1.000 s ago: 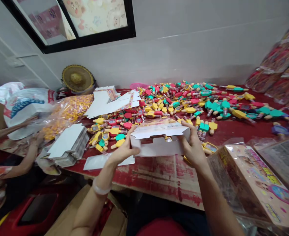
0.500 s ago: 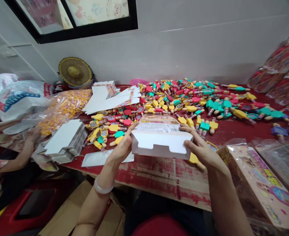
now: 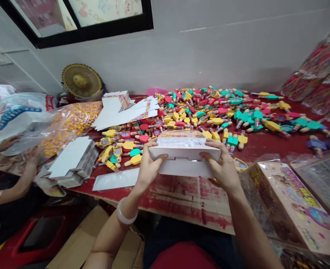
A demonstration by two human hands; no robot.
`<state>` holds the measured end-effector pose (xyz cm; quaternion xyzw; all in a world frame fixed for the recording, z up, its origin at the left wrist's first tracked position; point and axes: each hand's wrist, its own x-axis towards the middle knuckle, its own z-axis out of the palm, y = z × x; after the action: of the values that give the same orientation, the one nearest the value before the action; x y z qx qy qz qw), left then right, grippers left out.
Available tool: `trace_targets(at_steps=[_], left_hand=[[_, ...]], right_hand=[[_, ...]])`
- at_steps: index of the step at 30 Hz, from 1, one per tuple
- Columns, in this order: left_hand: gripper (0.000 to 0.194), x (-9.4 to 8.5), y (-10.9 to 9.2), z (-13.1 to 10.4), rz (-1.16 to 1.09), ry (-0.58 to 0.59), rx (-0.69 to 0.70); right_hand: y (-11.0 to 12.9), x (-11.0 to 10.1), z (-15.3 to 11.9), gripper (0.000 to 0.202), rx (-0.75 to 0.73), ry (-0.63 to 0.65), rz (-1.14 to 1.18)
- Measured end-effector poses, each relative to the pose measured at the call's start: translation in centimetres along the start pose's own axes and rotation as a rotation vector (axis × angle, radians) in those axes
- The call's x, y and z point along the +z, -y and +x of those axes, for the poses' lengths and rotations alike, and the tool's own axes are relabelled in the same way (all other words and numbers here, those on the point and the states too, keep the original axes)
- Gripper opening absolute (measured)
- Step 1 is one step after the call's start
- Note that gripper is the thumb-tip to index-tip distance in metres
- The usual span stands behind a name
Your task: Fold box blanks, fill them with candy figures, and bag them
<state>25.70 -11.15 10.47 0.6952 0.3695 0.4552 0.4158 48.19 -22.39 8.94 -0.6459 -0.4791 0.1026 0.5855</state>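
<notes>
Steadily press the near flap (image 3: 185, 169) evenly, keeping the box (image 3: 178, 142) square. The left hand (image 3: 149, 168) and right hand (image 3: 224, 168) hold its ends.

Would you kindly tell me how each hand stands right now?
Left hand: closed on the carton, at its left end.
Right hand: closed on the same carton, at its right end.

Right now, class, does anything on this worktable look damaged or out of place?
Yes: the red tabletop looks worn along its near edge, below the held box; pale patches break up its red colour.
</notes>
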Motion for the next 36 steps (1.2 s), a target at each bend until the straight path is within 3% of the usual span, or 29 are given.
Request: trace_targets(at_steps=[4,7,9,11,14,16,17,19,21,23,26,28,30,33,35,36], left_hand=[[0.044,0.4,-0.5,-0.1,0.022,0.017,0.034],[0.065,-0.1,-1.3,-0.1,-0.001,-0.023,0.072],[0.078,-1.1,-1.7,-0.4,-0.082,-0.085,0.106],[0.077,-2.2,-2.0,-1.1,-0.167,-0.048,0.101],[0.063,-2.1,-1.9,-2.8,-0.176,0.209,0.047],[0.050,-0.3,-1.2,-4.2,-0.070,0.458,0.021],[0.046,1.0,-0.4,-4.8,0.022,0.577,0.020],[0.049,4.2,2.1,-6.0,0.270,0.781,0.051],[0.067,7.1,5.6,-7.1,0.548,0.860,0.073],[0.090,9.4,9.5,-8.1,0.791,0.846,0.030],[0.084,11.5,13.8,-8.9,0.962,0.722,-0.028],[0.077,12.4,14.8,-8.4,0.928,0.606,-0.066],[0.074,12.8,14.4,-7.3,0.783,0.498,-0.120],[0.058,11.6,13.2,-4.7,0.549,0.403,-0.152],[0.042,8.5,12.7,-2.5,0.479,0.297,-0.182],[0.034,6.1,12.6,-1.2,0.458,0.208,-0.208]], right_hand=[[1.1,-1.5,-0.2,0.043,-0.017,0.048,-0.005],[1.6,-2.6,-0.3,0.037,-0.071,0.028,0.060],[1.1,-2.3,-0.7,0.032,-0.089,-0.023,0.183],[-0.4,-0.9,-1.4,0.036,-0.039,-0.062,0.349],[-4.2,2.9,-3.7,0.051,0.145,0.096,0.481],[-7.4,5.1,-5.8,0.060,0.285,0.194,0.446],[-8.9,5.7,-6.9,0.062,0.365,0.171,0.419],[-11.4,5.5,-9.0,0.062,0.515,-0.006,0.360],[-13.0,4.1,-10.5,0.061,0.599,-0.184,0.290],[-13.4,2.4,-11.4,0.058,0.603,-0.234,0.214],[-12.5,1.8,-11.9,0.053,0.567,-0.160,0.133],[-12.0,3.1,-11.8,0.054,0.525,-0.079,0.105],[-11.9,5.3,-11.5,0.056,0.469,0.028,0.065],[-13.1,8.2,-10.8,0.057,0.289,0.114,-0.149],[-14.5,9.3,-10.3,0.057,0.118,0.137,-0.334],[-15.3,9.4,-10.1,0.056,0.042,0.161,-0.414]])
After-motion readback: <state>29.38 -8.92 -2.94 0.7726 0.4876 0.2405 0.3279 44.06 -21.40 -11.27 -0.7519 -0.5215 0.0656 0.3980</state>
